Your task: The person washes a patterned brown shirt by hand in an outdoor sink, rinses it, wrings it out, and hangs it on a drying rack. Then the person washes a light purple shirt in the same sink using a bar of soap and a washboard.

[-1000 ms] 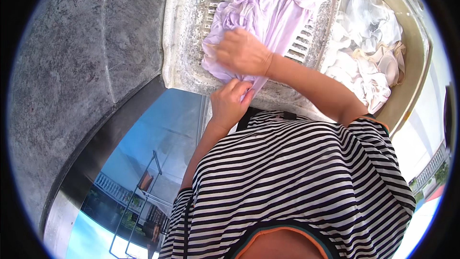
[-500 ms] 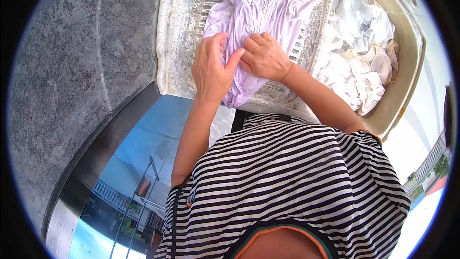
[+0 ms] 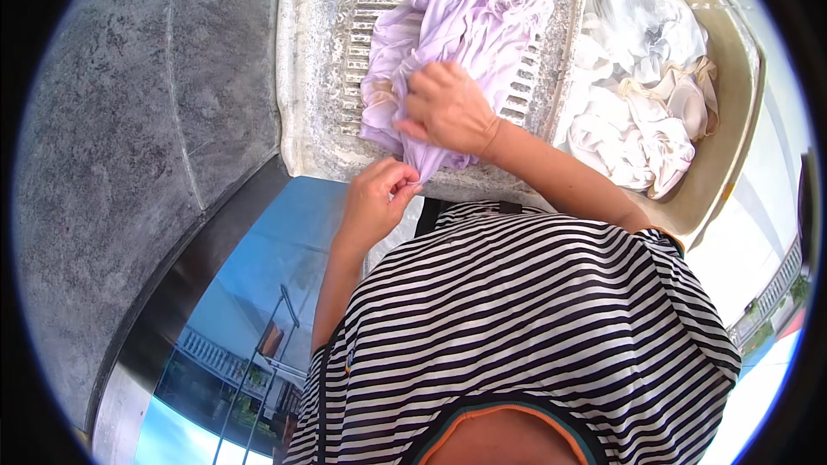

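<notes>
**Both hands on the lilac cloth at the washboard**

While your right hand presses down on the lilac garment, its fingers are curled and gathered into the wet folds, gripping a bunch of the fabric near the cloth's lower end. Your left hand sits just below it, at the near lip of the stone washboard, with thumb and fingertips pressed together on the garment's lowest edge, pinching a small bit of it.

The garment lies crumpled along the ribbed middle of the washboard, stretching from the top of the view down to your hands, its tail hanging over the near rim. To your right, touching the washboard's side, stands a beige basin piled with white laundry. To your left a grey concrete slab runs alongside the washboard. Below your hands, your striped shirt fills the lower view, and beside it a shiny surface mirrors sky and railings.
</notes>
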Demonstrator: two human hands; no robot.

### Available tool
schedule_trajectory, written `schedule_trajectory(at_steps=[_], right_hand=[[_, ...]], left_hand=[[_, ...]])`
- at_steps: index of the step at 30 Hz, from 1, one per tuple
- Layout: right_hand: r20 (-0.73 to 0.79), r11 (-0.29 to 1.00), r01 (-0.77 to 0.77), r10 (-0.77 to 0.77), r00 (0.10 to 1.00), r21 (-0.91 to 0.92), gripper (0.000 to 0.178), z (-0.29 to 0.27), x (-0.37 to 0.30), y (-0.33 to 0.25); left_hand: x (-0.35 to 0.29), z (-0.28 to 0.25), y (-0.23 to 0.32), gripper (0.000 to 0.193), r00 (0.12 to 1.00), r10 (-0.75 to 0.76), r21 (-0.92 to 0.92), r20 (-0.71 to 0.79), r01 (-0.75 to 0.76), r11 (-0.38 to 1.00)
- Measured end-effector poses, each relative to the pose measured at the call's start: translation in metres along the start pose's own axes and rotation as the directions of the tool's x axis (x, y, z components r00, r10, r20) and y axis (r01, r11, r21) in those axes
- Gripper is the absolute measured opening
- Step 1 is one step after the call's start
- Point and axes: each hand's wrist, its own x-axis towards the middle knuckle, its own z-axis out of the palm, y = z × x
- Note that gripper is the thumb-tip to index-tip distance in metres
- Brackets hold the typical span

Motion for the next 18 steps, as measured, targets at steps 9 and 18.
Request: schedule_trajectory(at_steps=[9,18], right_hand=[[-0.105,0.804,-0.391,0.387,0.916,-0.448,0.033,-0.053,0.062,0.184],[-0.030,0.992,-0.067,0.064,0.998,-0.112,0.028,-0.025,0.002,0.051]], left_hand=[[-0.004,-0.007,-0.002,0.015,0.998,-0.059,0.191,0.015,0.055,0.980],[0.101,0.033,0.023,0.029,0.809,0.371,0.242,-0.457,-0.288,0.927]])
